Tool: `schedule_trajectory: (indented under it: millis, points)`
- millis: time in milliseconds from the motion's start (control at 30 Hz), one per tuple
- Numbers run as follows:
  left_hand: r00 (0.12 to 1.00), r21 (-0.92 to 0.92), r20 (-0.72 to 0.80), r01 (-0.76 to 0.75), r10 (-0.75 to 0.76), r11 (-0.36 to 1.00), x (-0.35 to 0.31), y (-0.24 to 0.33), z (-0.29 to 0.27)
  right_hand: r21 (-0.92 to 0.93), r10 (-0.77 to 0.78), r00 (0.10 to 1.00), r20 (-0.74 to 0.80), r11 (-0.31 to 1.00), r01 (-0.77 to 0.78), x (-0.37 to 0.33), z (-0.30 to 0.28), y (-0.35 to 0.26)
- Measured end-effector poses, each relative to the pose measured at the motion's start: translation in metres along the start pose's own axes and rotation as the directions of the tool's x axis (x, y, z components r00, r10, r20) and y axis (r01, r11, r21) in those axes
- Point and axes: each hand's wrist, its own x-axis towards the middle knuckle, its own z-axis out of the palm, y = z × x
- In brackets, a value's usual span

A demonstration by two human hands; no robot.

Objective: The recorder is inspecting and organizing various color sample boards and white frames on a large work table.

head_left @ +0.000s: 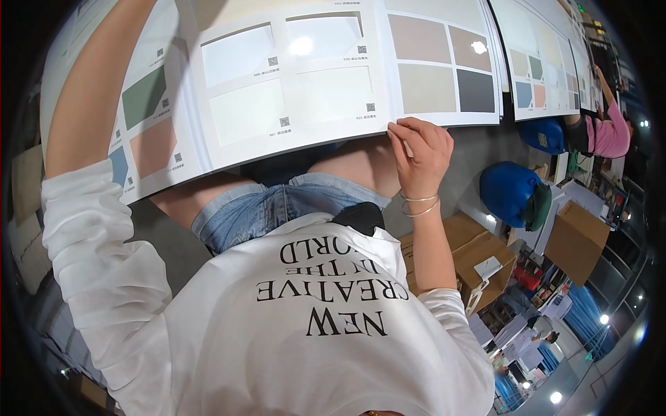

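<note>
A workshop, shown by cardboard boxes (577, 243), a co-worker (610, 133) and large colour-sample boards (305, 139).

Just right of your grip you have grey floor (463, 166), then a rounded blue seat (505, 194), a brown cardboard box (578, 241) beyond it and, farthest from your grip, bright white lamps (556, 397) near a blue surface (585, 315).

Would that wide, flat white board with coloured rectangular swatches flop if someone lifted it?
The wide white board would probably stay fairly stiff, since its near edge shows no obvious sag. It might hinge at its seams, though. Its breadth could make it unwieldy.
</note>
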Motion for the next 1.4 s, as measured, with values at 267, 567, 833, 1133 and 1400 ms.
schedule_trajectory:
  millis: [267,567,833,1133,1400]
  points:
    - [1.000,-0.048,-0.025,-0.011,0.010,0.999,-0.001,-0.008,0.006,-0.030,-0.037,0.999,0.016,0.999,0.038,-0.002,-0.001,0.001]
    - [0.997,-0.053,0.013,0.083,-0.082,0.995,-0.006,0.007,0.002,-0.190,-0.048,0.968,0.246,0.977,0.096,-0.015,-0.016,-0.011]
    - [1.000,0.007,-0.012,-0.014,0.014,1.000,-0.012,-0.005,0.019,-0.111,-0.038,0.909,0.414,0.990,0.091,0.007,-0.008,-0.030]
    - [0.999,0.070,0.040,0.002,-0.005,0.998,-0.015,0.018,0.016,0.059,-0.287,0.796,0.533,0.951,0.304,0.054,0.042,-0.069]
    - [0.999,0.085,0.033,-0.005,0.002,0.996,-0.025,0.003,0.050,-0.036,-0.332,0.826,0.455,0.920,0.390,0.130,0.091,-0.068]
